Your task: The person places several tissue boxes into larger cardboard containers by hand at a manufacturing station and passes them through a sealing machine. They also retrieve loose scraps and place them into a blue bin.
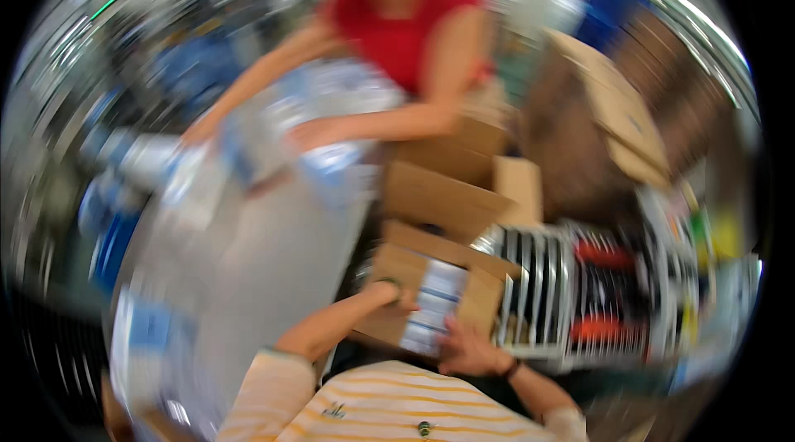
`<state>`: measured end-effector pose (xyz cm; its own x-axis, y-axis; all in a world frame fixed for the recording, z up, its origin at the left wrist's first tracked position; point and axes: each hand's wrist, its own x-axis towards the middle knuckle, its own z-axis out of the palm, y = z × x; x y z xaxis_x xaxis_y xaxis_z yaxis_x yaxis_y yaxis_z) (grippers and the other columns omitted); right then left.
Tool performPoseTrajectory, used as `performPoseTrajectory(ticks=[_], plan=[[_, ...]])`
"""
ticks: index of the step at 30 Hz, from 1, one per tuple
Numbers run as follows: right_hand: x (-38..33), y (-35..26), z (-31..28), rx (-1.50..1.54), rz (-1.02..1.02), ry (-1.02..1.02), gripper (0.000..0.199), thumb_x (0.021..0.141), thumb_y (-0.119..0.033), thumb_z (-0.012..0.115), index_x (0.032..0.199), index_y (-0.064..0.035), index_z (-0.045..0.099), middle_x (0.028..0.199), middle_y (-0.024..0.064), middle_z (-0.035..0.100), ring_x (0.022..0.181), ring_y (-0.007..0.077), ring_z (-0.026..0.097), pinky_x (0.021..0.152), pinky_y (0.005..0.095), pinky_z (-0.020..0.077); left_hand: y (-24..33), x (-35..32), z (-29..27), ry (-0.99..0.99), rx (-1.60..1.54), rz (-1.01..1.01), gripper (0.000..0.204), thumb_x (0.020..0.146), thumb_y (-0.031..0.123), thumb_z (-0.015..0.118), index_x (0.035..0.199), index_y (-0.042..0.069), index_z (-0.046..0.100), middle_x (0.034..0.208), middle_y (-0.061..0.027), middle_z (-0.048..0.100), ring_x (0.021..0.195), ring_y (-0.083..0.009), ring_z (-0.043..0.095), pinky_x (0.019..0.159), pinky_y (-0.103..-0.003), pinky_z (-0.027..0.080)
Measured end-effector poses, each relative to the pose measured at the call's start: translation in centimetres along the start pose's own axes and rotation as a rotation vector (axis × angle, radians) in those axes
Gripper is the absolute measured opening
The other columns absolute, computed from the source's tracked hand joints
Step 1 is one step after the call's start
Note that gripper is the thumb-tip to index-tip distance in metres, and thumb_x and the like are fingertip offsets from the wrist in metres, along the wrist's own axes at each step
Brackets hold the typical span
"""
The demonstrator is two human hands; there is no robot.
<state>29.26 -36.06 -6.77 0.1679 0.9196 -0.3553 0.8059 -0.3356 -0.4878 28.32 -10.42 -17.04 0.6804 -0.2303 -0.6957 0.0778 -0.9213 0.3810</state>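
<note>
A row of small white packs with dark blue bands [436, 297] lies in an opened brown carton [479, 300] in front of me. My left hand [400, 295] reaches into the carton on the left side of the row, its fingers blurred and partly hidden. On the other side, near the row's close end, my right hand [469, 350] has its fingers bent against the packs and seems to grip them. Motion smears the whole picture, so exact finger contact is hard to make out.
Another open carton [439, 194] stands just beyond. Left of it, a person in a red top [406, 28] handles clear plastic-wrapped packs [331, 103] on a grey table [273, 252]. A white rack [538, 285] holding dark and red things is at right, with large cartons [571, 127] behind.
</note>
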Motion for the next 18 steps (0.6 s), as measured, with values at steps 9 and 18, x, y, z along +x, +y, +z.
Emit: performPoseTrajectory(ticks=[9,18], plan=[[5.2,3.3,12.3,-0.169,0.539,0.99,0.061,0.085,-0.052,0.037,0.13,-0.0105,0.036,0.14,0.0179,0.023,0.133,0.0291,0.017,0.104,0.0577,0.0087,6.9,-2.0,-9.3,1.275,0.01,0.553,0.02,0.082,0.013,0.056,0.094,-0.003,0.055,0.093,-0.0175,0.054,0.084,-0.03,0.051,0.08,-0.037,0.041],[4.7,0.7,9.9,0.66,0.894,1.645,0.052,0.091,-0.037,0.041,0.129,-0.0026,0.034,0.129,0.0196,0.038,0.114,0.0334,0.043,0.093,0.0391,0.0374,-6.4,7.2,5.7,1.167,0.846,0.74,0.052,0.089,0.033,0.043,0.123,-0.006,0.039,0.119,-0.0232,0.047,0.108,-0.0386,0.045,0.09,-0.04,0.038]])
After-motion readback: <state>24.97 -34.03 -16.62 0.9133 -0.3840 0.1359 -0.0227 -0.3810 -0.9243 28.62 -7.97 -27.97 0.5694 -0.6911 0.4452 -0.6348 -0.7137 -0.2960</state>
